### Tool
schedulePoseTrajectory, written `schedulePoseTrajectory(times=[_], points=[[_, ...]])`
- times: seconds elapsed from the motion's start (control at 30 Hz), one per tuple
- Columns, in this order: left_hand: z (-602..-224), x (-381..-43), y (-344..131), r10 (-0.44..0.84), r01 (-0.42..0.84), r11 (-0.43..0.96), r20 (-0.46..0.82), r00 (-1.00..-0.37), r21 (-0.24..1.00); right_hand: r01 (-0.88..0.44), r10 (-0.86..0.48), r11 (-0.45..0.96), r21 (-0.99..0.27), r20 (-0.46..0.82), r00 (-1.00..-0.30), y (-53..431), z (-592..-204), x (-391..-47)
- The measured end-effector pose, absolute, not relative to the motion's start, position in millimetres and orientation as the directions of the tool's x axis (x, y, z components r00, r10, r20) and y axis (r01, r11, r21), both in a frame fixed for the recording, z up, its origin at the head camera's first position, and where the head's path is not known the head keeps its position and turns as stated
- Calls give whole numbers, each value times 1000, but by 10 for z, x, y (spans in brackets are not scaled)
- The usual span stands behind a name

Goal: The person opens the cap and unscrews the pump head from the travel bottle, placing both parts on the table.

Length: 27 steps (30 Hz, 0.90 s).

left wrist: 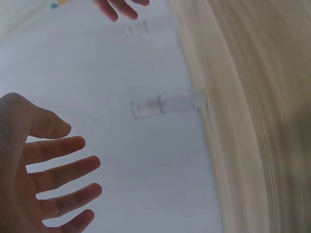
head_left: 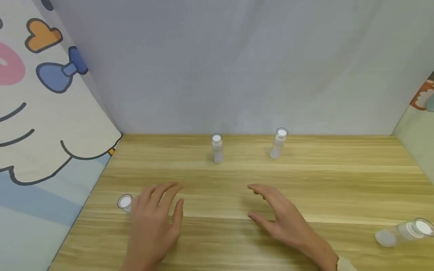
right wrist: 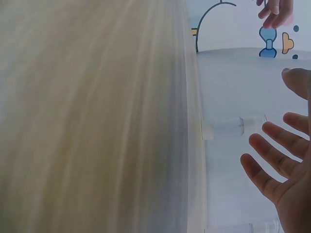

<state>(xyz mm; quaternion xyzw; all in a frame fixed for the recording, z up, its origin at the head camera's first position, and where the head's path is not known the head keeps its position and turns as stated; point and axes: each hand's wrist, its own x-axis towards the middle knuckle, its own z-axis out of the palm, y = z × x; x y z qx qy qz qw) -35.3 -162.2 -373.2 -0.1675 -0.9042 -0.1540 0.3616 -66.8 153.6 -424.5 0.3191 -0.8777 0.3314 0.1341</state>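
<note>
The left hand (head_left: 152, 222) is above the left part of the counter (head_left: 217, 244), its fingers spread wide and a little bent, the thumb apart from them; nothing is between them. The right hand (head_left: 285, 222) is above the middle, a little to the right; it is also wide and bare, and its thumb and fingers point toward the left hand, well apart from it. A pale sleeve (head_left: 344, 264) shows at the right wrist.

Four small clear bottles with white tops are on the counter. The left bottle (head_left: 126, 203) is just beside the left hand, which partly hides it; whether they touch, I cannot tell. The middle bottle (head_left: 217, 148) stands upright near the far edge, and the far right bottle (head_left: 279, 143) stands upright to the right of it, also near this edge. The near right bottle (head_left: 403, 232) is well apart from the right hand, at its right side.

Behind the counter hangs a plain grey cloth (head_left: 220, 67). At the left is a printed panel (head_left: 51, 120) with a blue bow and an orange heart.
</note>
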Motion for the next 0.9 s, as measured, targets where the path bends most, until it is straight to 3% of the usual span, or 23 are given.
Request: schedulePoseTrajectory(times=[0.33,0.5,0.9], points=[[-3591,-320,-1793,91,360,905,723,-685,227,-675,-498,537,-507,455,-738,1349,-4203,-709],[-3580,-309,-1886,42,389,884,787,-616,257,-701,-502,481,-526,490,-712,1238,-4208,-739],[-3729,-166,-2128,-92,351,872,818,-567,341,-677,-548,350,-647,445,-708,981,-4171,-635]])
